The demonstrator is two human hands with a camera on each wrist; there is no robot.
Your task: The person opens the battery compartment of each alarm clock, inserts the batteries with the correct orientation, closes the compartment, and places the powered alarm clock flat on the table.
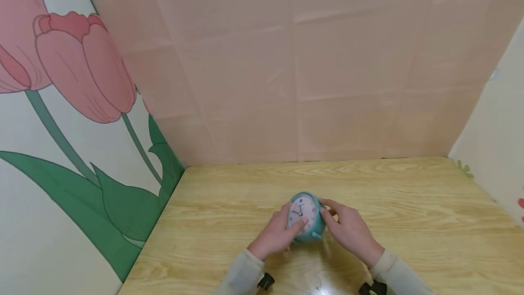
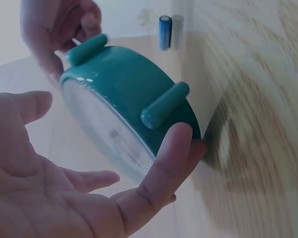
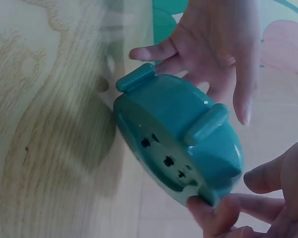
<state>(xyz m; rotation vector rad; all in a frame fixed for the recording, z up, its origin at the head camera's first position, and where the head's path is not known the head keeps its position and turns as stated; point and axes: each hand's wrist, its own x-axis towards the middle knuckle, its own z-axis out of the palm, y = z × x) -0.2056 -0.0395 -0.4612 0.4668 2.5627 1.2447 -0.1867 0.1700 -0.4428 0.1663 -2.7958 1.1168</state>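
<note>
A teal alarm clock (image 1: 301, 213) with a pale round dial is tilted up between both hands, above the wooden table. Its stubby feet (image 2: 165, 105) show in the left wrist view; small dark knobs (image 3: 168, 161) sit on its back in the right wrist view. My right hand (image 1: 351, 227) pinches the rim on the right, thumb on the side and fingertips at the back edge. On the other side is my left hand (image 1: 276, 234), fingers spread and mostly straight. One of its fingers lies against the rim beside a foot, and the thumb overlaps the dial in the head view.
The wood-grain table (image 1: 221, 195) runs back to a creased pink sheet (image 1: 294, 81). A tulip mural (image 1: 86, 67) covers the left wall. In the left wrist view, a small blue battery-like cylinder (image 2: 165, 32) appears beyond the clock. Black wrist devices (image 1: 266, 281) show at both sleeves.
</note>
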